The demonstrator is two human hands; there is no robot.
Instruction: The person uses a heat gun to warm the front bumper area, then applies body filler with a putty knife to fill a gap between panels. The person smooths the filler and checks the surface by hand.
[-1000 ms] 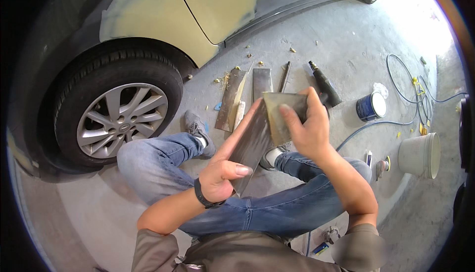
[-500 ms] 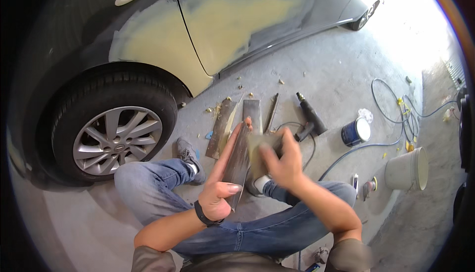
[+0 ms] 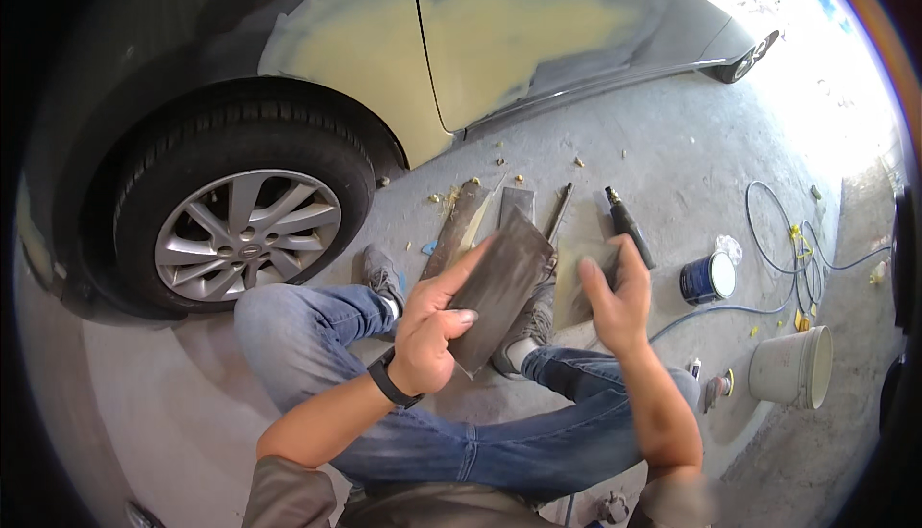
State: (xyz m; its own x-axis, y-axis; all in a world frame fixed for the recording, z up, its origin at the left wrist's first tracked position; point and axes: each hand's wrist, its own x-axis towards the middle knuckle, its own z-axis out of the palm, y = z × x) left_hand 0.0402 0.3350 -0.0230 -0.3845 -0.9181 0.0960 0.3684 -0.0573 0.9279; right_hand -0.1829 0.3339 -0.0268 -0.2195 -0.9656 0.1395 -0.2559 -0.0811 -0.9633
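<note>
My left hand [image 3: 427, 331] grips a dark, smeared flat plate [image 3: 509, 278] along its left edge, thumb across the near face. The plate is tilted, its broad side turned up. Just right of it, my right hand [image 3: 619, 297] holds a thin greyish-beige flat spreader [image 3: 573, 283] between thumb and fingers; it is slightly blurred. A gap separates the two tools. Ahead, the dark car's fender and door carry a broad patch of yellow filler [image 3: 360, 43] with grey smoothed edges.
On the floor ahead lie a brown board [image 3: 451, 240], a grey plate [image 3: 519, 203], a dark rod [image 3: 560, 209] and a black power tool [image 3: 629, 230]. At right stand a blue tin [image 3: 708, 278], a white bucket [image 3: 783, 369] and a coiled hose [image 3: 749, 309]. The car wheel [image 3: 248, 235] is left.
The plate in my left hand has turned from nearly edge-on to show its broad face. My right hand and spreader have moved rightward, away from it. The view has shifted.
</note>
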